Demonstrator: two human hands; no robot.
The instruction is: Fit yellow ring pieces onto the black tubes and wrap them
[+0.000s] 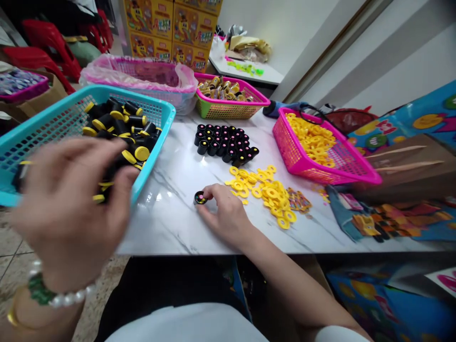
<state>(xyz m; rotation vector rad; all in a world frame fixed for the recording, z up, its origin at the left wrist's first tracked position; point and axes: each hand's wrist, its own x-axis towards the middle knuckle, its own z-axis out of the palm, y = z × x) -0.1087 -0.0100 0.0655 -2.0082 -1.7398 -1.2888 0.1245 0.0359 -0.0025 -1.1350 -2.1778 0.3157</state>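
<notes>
My right hand (226, 211) rests on the table with thumb and forefinger pinching a small round black cup (200, 197). Small pink, yellow and green bits show inside the cup. Blurred by motion, my left hand (76, 199) hangs over the near side of a teal basket (162, 142). Its thumb and forefinger are apart, with nothing visible between them. Black cylinders with yellow caps (141, 153) lie heaped in the basket. Beyond my right hand, several open black cups (224, 142) stand packed together, pink or yellow bits in them. Loose yellow rings (272, 194) lie to its right.
A pink basket (290, 159) of yellow pieces stands right; another pink-and-green basket (228, 111) and a plastic-lined basket (138, 88) stand behind. Small printed packets (299, 200) lie beside the rings. Yellow printed boxes (171, 33) are stacked at the back, near red chairs (50, 40).
</notes>
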